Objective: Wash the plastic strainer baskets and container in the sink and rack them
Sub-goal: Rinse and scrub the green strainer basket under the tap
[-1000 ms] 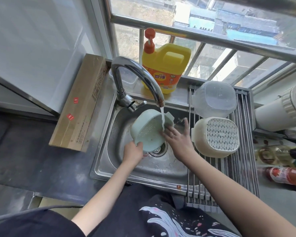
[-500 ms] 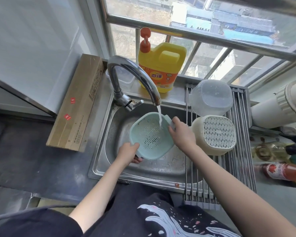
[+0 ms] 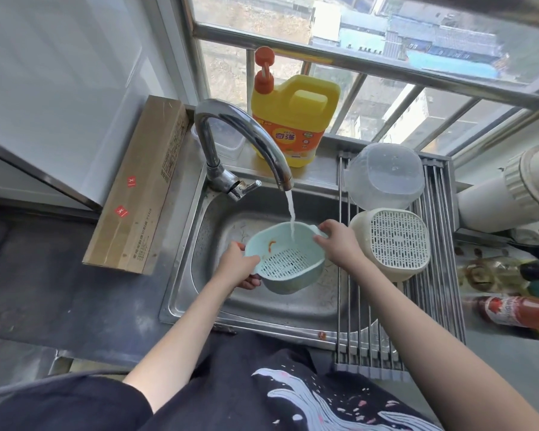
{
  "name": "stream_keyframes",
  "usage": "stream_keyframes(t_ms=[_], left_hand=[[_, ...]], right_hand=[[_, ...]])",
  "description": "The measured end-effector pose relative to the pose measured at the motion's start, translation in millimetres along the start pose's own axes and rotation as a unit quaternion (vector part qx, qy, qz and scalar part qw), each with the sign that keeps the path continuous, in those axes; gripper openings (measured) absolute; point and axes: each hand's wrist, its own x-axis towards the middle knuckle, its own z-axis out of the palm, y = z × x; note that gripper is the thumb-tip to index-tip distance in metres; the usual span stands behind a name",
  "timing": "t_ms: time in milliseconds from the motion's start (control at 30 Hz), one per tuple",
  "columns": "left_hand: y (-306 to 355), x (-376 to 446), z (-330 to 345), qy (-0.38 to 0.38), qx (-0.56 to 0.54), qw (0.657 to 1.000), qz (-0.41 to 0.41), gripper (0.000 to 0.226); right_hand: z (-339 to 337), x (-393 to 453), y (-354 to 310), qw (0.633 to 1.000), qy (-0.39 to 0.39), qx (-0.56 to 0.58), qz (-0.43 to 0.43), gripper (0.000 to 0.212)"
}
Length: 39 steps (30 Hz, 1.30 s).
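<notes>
Strainer basket, pale green (image 3: 285, 259): held over the sink (image 3: 199, 269), open side up, tilted so its perforated base faces the person. Water stream (image 3: 290, 213) from the faucet (image 3: 231, 132) falls into the basket near its far rim. An orange-red scrap clings to the inner wall of the basket.

Left hand (image 3: 235, 269): grip closed on the near-left rim of the green basket, thumb inside the rim, fingers curled underneath. Right hand (image 3: 339, 244): grip closed on the far-right rim handle of the same basket, fingers wrapped over the edge.

Drying rack (image 3: 442, 275): metal rods spanning the right part of the sink. A cream strainer basket (image 3: 392, 241) rests on it upside down, just right of the green basket. A clear plastic container (image 3: 385, 178) sits inverted behind the cream basket, touching or nearly touching it; I cannot tell which.

Behind the sink, on the ledge under the window, stands a yellow detergent jug (image 3: 293, 119) with an orange pump. Left of the sink, a long cardboard box (image 3: 137, 194) lies on the table (image 3: 59, 290). Right of the rack lies a red-labelled bottle (image 3: 517, 312).
</notes>
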Motion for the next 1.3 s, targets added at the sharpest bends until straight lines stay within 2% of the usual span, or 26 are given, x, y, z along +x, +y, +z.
stream_keyframes(t_ms=[133, 200, 267, 367, 433, 467, 567, 633, 667, 767, 833, 933, 1067, 1133, 1233, 1300], left_hand=[[2.9, -5.9, -1.5, -0.101, 0.074, 0.991, -0.042, 0.011], [0.9, -1.2, -4.6, -0.109, 0.122, 0.986, -0.045, 0.022], [1.4, 7.8, -5.5, -0.067, 0.177, 0.982, -0.015, 0.034], [16.1, 18.5, -6.6, 0.035, 0.254, 0.962, 0.092, 0.047], [31.0, 24.6, -5.6, 0.059, 0.287, 0.946, 0.138, 0.047], [38.2, 26.5, -3.9, 0.048, 0.28, 0.948, 0.146, 0.04], [49.0, 31.6, 7.9, -0.024, 0.154, 0.981, 0.119, 0.012], [50.8, 32.5, 16.1, -0.056, 0.099, 0.989, 0.097, 0.015], [50.5, 33.0, 19.6, -0.064, 0.08, 0.99, 0.092, 0.019], [47.7, 32.8, 26.9, -0.059, -0.011, 0.997, 0.055, 0.032], [45.3, 34.1, 28.0, -0.042, -0.095, 0.994, 0.025, 0.033], [38.9, 37.1, 28.7, -0.019, -0.146, 0.989, 0.032, 0.037], [35.1, 33.3, 35.4, 0.014, -0.164, 0.984, 0.066, 0.053], [34.2, 29.2, 41.3, 0.033, -0.189, 0.977, 0.089, 0.055], [19.6, 40.1, 50.5, 0.079, -0.175, 0.973, 0.127, 0.052], [24.5, 28.0, 47.6, 0.091, -0.2, 0.968, 0.117, 0.05]], right_hand=[[-15.0, 8.2, -5.8, 0.999, -0.035, -0.01, -0.036, 0.037], [-25.8, 10.6, -14.0, 0.996, -0.047, -0.02, -0.076, 0.035], [-36.2, 11.4, -24.1, 0.989, -0.069, -0.042, -0.123, 0.033], [-47.2, 13.7, -40.5, 0.969, -0.128, -0.102, -0.186, 0.031], [-52.4, 16.0, -50.7, 0.958, -0.156, -0.12, -0.208, 0.028], [-55.1, 16.9, -55.7, 0.956, -0.16, -0.123, -0.214, 0.026], [-62.8, 17.6, -69.3, 0.949, -0.156, -0.14, -0.236, 0.025], [-64.2, 16.6, -73.3, 0.941, -0.132, -0.178, -0.254, 0.026], [-62.5, 15.6, -72.9, 0.942, -0.093, -0.185, -0.265, 0.028], [-51.6, 6.5, -65.2, 0.953, 0.091, -0.124, -0.261, 0.031], [-36.0, -3.2, -52.9, 0.958, 0.144, -0.073, -0.236, 0.027], [-7.6, -16.7, -32.7, 0.977, 0.084, -0.096, -0.173, 0.035], [25.2, -22.0, -13.3, 0.951, -0.003, -0.295, -0.095, 0.068], [37.2, -26.4, -20.0, 0.942, -0.012, -0.318, -0.11, 0.073], [43.1, -32.7, -32.7, 0.94, -0.033, -0.295, -0.17, 0.074], [33.9, -30.2, -25.4, 0.92, -0.016, -0.346, -0.185, 0.074]])
